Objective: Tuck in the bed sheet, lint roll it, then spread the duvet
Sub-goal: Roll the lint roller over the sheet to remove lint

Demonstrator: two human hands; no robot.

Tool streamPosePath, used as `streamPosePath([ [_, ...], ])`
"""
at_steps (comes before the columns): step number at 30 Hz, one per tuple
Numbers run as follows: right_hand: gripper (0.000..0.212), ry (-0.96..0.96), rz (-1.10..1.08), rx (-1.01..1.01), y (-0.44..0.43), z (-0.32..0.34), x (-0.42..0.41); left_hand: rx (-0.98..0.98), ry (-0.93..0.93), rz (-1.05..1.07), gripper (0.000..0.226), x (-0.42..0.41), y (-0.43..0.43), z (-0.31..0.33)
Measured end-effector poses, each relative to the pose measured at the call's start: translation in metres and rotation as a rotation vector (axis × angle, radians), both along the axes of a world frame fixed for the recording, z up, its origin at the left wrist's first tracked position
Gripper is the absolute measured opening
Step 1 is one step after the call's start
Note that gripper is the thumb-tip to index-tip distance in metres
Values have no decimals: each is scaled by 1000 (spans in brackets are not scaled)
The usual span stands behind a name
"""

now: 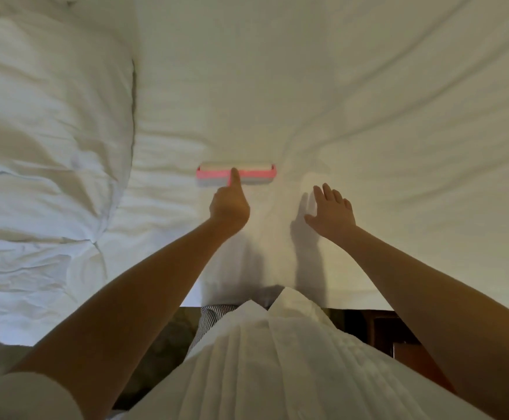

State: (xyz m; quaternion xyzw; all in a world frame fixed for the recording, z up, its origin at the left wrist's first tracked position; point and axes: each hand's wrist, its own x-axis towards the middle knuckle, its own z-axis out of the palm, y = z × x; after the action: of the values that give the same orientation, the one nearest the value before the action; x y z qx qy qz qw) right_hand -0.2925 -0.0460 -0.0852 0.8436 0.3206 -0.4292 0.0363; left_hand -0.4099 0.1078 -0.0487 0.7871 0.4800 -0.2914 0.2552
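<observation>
— Where is the lint roller (236,174) sitting right now?

— It is lying crosswise on the white bed sheet (368,101), near the middle of the bed and a little way in from the near edge. Its pink frame is showing along the side facing the person.

— And what is the left grip (229,205) doing with it?

— It is coming at the roller from the near side. The forefinger (235,180) is stretching straight out and resting on the middle of the pink frame, while the other fingers are curling under. They seem to be holding the handle, which the hand itself is hiding.

— So the roller is lying beyond the knuckles?

— Yes, just past them, touching the fingertip, with its ends reaching out to both sides.

— What about the right grip (332,211)?

— It is holding nothing. Its fingers are spreading out straight over the sheet, just beside the roller's right end. Whether the palm is touching the cloth, I cannot tell.

— Where is the duvet (44,131) lying?

— It is bunching up in crumpled folds on the left part of the bed, well apart from both hands and hanging over the near edge.
</observation>
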Motion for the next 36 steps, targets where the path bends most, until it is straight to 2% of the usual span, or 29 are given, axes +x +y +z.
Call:
streamPosePath([
  [3, 71, 3, 43, 39, 20, -13, 5, 7, 60, 8, 73, -10, -3, -23],
  [7, 76, -4, 91, 58, 44, -42, 12, 125, -37, 12, 72, 33, 38, -55],
  [10, 83, -31, 48, 80, 72, -60, 25, 124, -128, 80, 72, 64, 77, -57],
  [13, 96, -105, 34, 114, 105, -70, 38, 107, -181, 98, 75, 48, 67, -54],
  [17, 119, -157, 84, 52, 139, -78, 66, 81, -101, 17, 76, 5, 35, -55],
  [22, 138, -131, 119, -46, 153, -106, 83, 227, -97, -14, 74, 78, 93, -84],
  [25, 142, -107, 109, -55, 151, -118, 83, 251, -106, 19, 67, 109, 109, -91],
  [32, 144, -48, 129, -73, 153, -117, 87, 71, -34, 30, 75, 34, 55, -65],
  [36, 144, -21, 122, -92, 155, -114, 89, 162, -151, 26, 71, 96, 104, -86],
])
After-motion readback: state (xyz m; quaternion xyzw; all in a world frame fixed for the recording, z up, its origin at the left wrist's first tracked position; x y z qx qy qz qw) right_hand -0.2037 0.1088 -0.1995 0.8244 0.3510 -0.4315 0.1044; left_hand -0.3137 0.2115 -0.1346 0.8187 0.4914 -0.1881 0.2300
